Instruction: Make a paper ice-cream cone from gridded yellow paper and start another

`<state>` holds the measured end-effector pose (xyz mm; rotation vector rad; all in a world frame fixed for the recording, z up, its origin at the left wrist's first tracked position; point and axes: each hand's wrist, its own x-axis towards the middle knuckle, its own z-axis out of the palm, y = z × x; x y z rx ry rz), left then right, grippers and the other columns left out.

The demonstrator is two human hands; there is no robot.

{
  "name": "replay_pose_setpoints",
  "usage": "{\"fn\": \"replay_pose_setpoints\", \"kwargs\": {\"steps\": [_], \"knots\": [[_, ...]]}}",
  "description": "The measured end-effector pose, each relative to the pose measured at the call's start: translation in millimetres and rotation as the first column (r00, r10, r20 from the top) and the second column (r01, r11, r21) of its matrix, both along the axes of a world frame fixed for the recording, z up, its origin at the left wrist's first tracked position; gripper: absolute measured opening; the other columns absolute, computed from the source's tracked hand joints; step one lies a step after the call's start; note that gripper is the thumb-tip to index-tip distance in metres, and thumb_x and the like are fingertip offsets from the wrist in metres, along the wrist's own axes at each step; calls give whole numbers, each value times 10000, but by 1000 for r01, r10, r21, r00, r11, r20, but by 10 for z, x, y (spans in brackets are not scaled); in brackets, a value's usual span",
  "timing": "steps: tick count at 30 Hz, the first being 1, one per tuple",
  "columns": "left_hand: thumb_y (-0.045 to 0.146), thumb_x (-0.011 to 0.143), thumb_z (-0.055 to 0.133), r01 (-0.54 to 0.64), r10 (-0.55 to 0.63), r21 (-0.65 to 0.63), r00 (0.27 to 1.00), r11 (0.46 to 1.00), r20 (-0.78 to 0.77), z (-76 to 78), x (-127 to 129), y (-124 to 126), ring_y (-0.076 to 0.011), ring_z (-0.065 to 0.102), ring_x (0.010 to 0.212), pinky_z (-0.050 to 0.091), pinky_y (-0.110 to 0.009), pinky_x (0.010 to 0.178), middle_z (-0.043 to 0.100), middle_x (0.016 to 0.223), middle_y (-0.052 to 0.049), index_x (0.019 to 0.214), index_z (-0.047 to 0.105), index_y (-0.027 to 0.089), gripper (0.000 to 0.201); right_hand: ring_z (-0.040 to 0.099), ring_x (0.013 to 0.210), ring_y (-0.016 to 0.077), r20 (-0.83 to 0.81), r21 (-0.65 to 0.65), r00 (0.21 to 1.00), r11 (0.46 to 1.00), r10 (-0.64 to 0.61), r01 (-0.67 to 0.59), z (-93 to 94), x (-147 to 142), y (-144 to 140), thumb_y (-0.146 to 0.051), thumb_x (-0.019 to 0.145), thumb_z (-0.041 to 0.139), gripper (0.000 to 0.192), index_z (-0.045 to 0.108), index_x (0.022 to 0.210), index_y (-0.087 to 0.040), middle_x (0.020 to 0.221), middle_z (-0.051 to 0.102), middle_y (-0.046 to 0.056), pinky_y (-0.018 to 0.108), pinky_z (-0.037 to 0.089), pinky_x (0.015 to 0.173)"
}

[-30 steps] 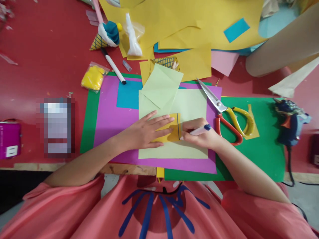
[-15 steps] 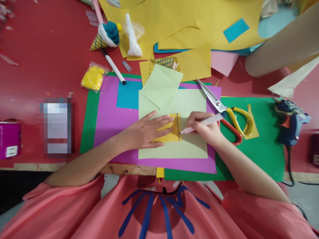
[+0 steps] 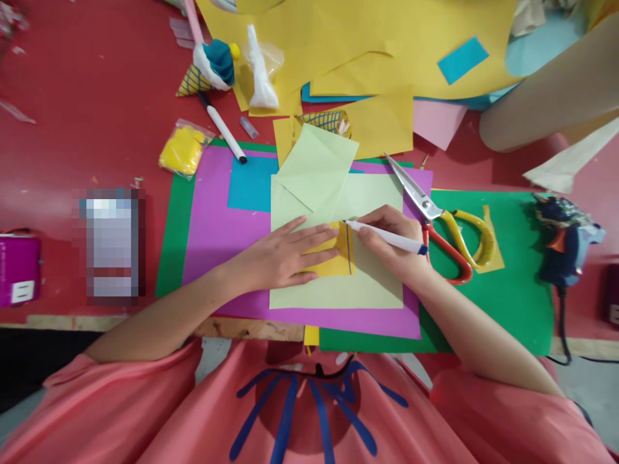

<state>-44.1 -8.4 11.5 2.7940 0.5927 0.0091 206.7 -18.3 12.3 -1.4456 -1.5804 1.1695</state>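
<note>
White plastic is what my right hand (image 3: 394, 248) is pinching: a slim white marker (image 3: 387, 237) with a dark blue cap end, fingers closed around its barrel. I am holding it nearly flat, its tip pointing left and sitting at the top right corner of a small yellow paper piece (image 3: 338, 254), just where a dark line is running down that piece's right edge. My left hand (image 3: 283, 258) is lying flat with its fingers spread, pressing down on the left part of the same yellow piece and gripping nothing.

The yellow piece is resting on a pale green sheet (image 3: 372, 290), which is lying on a purple sheet (image 3: 217, 232), which in turn is lying on a dark green sheet (image 3: 507, 290) near the front edge of the red table (image 3: 87, 116). A folded pale green square (image 3: 316, 167) and a blue sheet (image 3: 249, 183) are overlapping the far part of the stack.

Just beside my right hand, scissors (image 3: 438, 216) with red and yellow handles are lying, blades pointing away to the left. A blue glue gun (image 3: 563, 241) is sitting further right. Beyond the stack, a second marker (image 3: 222, 129), a bag of yellow bits (image 3: 184, 149) and large yellow sheets (image 3: 362, 45) are spreading across the table. Another person's bare arm (image 3: 551, 90) is reaching in at the far right
</note>
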Motion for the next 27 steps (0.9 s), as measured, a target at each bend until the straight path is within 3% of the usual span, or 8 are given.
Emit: {"fn": "replay_pose_setpoints", "kwargs": {"steps": [27], "knots": [[370, 979, 436, -1, 1, 4, 1000, 1000, -5, -19, 5, -4, -198, 238, 1471, 117, -428, 1221, 275, 1581, -69, 1464, 341, 249, 509, 569, 565, 104, 85, -7, 994, 998, 62, -62, 49, -23, 29, -283, 833, 631, 118, 640, 813, -168, 678, 669, 6, 224, 407, 493]]}}
